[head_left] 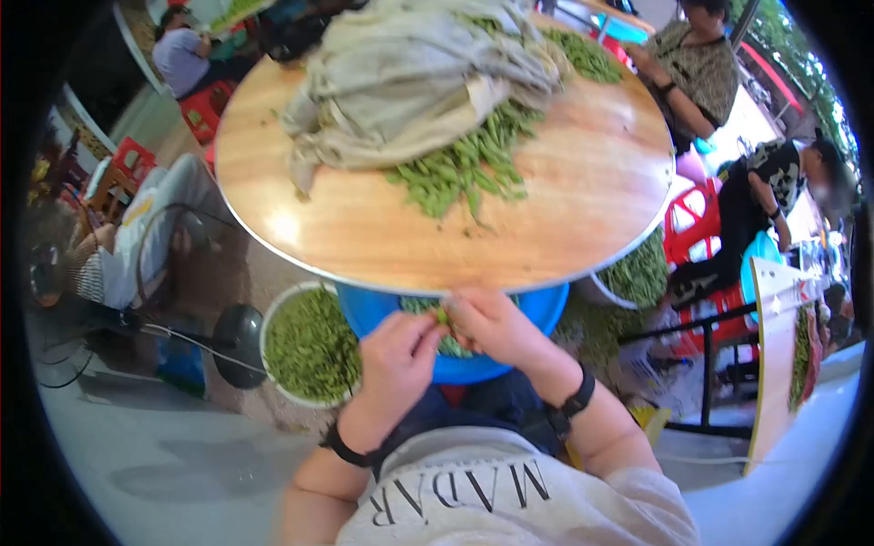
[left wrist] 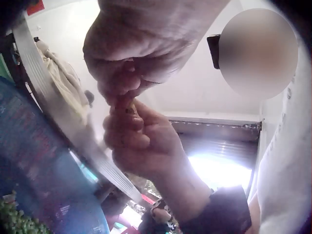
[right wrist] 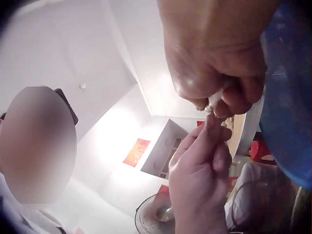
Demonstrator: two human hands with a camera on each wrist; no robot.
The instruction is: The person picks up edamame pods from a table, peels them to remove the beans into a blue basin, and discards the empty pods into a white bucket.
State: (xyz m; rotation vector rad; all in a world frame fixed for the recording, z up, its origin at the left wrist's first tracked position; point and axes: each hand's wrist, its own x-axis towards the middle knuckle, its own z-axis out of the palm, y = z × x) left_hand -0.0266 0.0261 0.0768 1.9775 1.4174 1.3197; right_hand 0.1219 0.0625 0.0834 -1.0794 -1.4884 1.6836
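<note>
Both hands meet over a blue basin [head_left: 361,312], fingertips close together. Thumb and fingers of the left hand [head_left: 399,353] pinch a small green edamame pod [head_left: 443,315]. My right hand [head_left: 499,329] grips the pod's other side with curled fingers. In the left wrist view the left hand [left wrist: 141,46] is above and the right hand [left wrist: 146,139] below it, tips touching. The right wrist view has the right hand [right wrist: 217,68] over the left hand [right wrist: 202,165]; fingers mostly hide the pod there. Small green beans [left wrist: 19,217] lie in the basin.
A round wooden table [head_left: 583,191] stands just beyond the basin, bearing a pile of pods [head_left: 469,168] under a pale cloth [head_left: 391,91]. Tubs of pods stand at left [head_left: 312,350] and right [head_left: 637,273]. A fan [right wrist: 153,214] is at left. Other people sit around.
</note>
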